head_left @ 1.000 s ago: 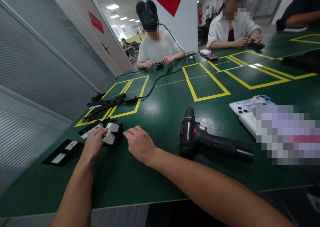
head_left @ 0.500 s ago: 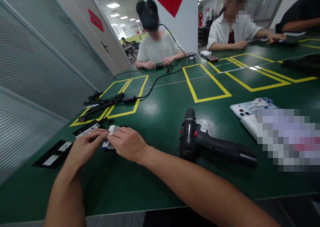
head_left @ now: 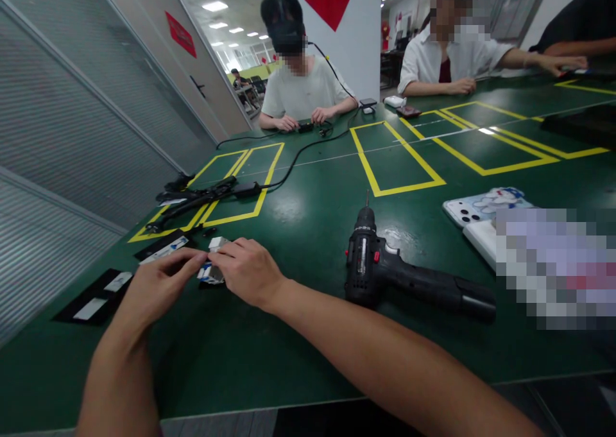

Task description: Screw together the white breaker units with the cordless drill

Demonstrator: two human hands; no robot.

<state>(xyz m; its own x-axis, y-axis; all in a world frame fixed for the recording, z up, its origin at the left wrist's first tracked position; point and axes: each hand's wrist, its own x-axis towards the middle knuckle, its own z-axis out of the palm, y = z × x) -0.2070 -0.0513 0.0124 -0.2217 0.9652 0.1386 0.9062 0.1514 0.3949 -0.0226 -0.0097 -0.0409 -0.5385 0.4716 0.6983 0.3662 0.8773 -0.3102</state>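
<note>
My left hand (head_left: 161,289) is closed, thumb and fingertips pinched together beside a small white block (head_left: 218,242). What the pinch holds, if anything, is too small to tell. From the other side my right hand (head_left: 253,273) curls its fingers round the block, covering most of it. Just under the fingertips shows a blue-and-white piece (head_left: 206,273) on a dark backing. Left of my hands lie a black sheet with white labels (head_left: 91,308) and a second black sheet with a white strip (head_left: 163,249).
A black cordless drill (head_left: 363,257) lies to the right, bit pointing away. Beyond it are a phone (head_left: 464,212) and a blurred pale object (head_left: 553,264). Black cabled gear (head_left: 202,206) lies far left. Two co-workers (head_left: 308,84) (head_left: 447,65) sit across the green table (head_left: 289,373).
My hands stay together at the white block, with only small finger shifts. The view has shifted slightly. A co-worker's hand at the far right has reached further right.
</note>
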